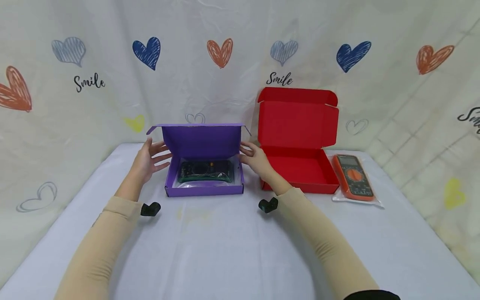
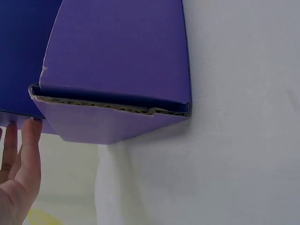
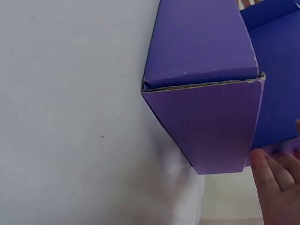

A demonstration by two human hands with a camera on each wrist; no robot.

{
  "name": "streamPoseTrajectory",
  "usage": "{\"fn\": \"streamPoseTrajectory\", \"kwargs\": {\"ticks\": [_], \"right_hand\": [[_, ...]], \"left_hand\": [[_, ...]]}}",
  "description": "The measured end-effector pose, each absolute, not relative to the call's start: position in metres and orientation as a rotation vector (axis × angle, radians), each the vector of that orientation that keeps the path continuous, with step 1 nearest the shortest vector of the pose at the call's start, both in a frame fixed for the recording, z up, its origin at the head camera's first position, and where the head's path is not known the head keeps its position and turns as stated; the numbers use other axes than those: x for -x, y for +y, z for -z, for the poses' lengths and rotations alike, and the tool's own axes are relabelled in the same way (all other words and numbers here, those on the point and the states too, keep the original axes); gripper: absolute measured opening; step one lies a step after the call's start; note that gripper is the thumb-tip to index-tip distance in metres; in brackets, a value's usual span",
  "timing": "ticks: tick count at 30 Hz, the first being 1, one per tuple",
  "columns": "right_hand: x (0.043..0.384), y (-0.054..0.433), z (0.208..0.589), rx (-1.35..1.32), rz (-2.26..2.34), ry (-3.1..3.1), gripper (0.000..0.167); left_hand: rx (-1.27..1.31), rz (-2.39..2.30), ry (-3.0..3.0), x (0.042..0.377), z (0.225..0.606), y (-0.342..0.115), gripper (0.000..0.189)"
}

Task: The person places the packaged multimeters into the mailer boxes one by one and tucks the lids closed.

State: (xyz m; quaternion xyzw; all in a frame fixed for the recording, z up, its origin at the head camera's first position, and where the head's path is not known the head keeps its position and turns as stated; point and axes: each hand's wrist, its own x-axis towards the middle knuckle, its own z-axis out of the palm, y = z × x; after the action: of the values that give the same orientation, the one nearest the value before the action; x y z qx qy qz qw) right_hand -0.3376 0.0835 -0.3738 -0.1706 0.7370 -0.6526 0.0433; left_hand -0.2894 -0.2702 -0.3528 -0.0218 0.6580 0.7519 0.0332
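A purple cardboard box [image 1: 204, 191] stands on the table with its lid [image 1: 202, 141] raised. Inside it lies a dark device [image 1: 205, 171] in clear plastic. At the lid's left side is my left hand [image 1: 144, 160], fingers extended and spread; in the left wrist view its fingertips [image 2: 31, 129] come right at the lid's lower edge. My right hand [image 1: 256, 160] is at the opposite side, its fingertips [image 3: 258, 159] by the box's back corner in the right wrist view. The lid partly hides the fingers of both hands.
To the right stands an open red box [image 1: 300, 186] with its lid upright. Beside it lies an orange multimeter [image 1: 353, 177] in a clear plastic bag. White cloth covers the table [image 1: 210, 250], and a heart-printed curtain [image 1: 240, 25] hangs behind.
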Motion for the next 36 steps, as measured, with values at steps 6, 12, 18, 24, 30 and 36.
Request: {"fn": "streamPoseTrajectory", "kwargs": {"ticks": [6,12,18,24,30,36], "right_hand": [[0.342,0.089,0.372,0.428,2.040,2.066,0.050],[0.340,0.091,0.370,0.388,2.086,1.917,0.050],[0.336,0.091,0.356,0.354,2.082,1.854,0.054],[0.336,0.093,0.345,0.351,2.043,1.908,0.061],[0.333,0.090,0.339,0.352,2.078,1.900,0.069],[0.329,0.088,0.334,0.351,2.036,1.979,0.072]], "left_hand": [[0.041,-2.290,2.015,0.287,0.353,-0.276,0.083],[-0.025,-2.273,1.930,0.286,0.351,-0.281,0.095],[-0.104,-2.245,1.829,0.287,0.339,-0.289,0.099],[-0.139,-2.206,1.838,0.289,0.330,-0.293,0.100],[-0.155,-2.128,1.874,0.289,0.322,-0.298,0.105],[-0.160,-2.015,1.990,0.288,0.310,-0.297,0.104]]}}
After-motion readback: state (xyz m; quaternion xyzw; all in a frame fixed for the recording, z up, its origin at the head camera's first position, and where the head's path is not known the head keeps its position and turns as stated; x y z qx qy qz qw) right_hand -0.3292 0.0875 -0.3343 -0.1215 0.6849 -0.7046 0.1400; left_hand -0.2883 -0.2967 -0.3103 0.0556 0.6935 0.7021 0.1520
